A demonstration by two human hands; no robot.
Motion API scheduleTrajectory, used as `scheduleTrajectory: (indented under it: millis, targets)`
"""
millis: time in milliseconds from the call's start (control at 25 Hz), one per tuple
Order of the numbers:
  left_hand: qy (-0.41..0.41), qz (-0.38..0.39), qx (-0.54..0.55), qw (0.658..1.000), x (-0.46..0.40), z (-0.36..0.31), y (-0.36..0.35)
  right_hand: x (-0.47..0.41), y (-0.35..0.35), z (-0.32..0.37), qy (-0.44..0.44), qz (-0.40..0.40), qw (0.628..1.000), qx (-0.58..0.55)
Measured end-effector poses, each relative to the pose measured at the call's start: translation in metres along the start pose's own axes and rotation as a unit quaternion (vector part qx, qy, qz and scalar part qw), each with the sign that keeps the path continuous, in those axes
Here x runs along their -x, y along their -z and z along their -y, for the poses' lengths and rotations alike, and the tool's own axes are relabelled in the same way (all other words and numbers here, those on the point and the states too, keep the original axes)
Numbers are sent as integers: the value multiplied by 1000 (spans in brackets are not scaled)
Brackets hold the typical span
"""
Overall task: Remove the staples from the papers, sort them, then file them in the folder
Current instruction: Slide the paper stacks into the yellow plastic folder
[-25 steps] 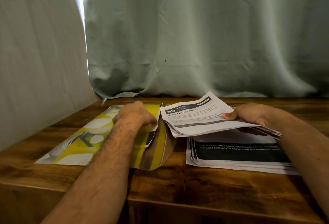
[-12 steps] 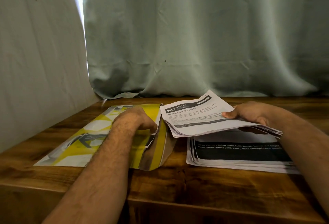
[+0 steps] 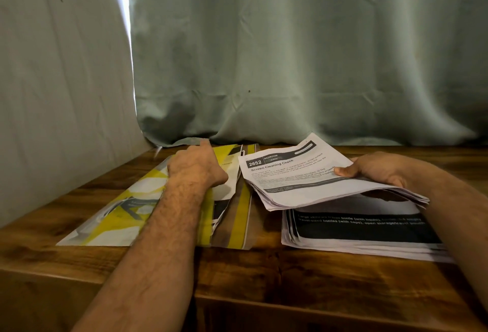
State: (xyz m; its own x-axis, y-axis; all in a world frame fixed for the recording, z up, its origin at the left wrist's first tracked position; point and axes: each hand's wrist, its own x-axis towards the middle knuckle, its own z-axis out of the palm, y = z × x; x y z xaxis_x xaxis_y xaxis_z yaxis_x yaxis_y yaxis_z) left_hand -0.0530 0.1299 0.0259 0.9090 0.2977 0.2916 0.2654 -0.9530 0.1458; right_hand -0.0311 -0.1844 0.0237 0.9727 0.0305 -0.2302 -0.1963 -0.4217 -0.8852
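On the bench (image 3: pixel 264 273) we judge this the filing step. Our left hand (image 3: pixel 196 166) lies on the yellow folder (image 3: pixel 111 215), its grip hidden, long axis running away from us. Our right hand (image 3: pixel 375 169) pinches a sheaf of papers (image 3: pixel 295 181) above the stack (image 3: pixel 356 234), heading pointing folderward. Next: slide it in.

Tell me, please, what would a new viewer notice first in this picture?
First, the right hand holding a lifted sheaf of papers headed "Screen Cleaning Check", above another paper pile on the wooden table. Then the yellow folder at left, with the left hand on it.
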Motion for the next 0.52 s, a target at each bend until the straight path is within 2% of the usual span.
scheduleTrajectory:
  millis: [200, 360, 520]
  targets:
    - [-24, -1, 25, 999, 4, -2, 4, -3, 9, 0, -3, 11, 999, -49]
    - [-39, 13, 31, 999, 6, -4, 8, -7, 5, -2, 24, 38, 999, -13]
    - [-55, 10, 38, 998, 8, -6, 10, -9, -11, -1, 62, 40, 997, -31]
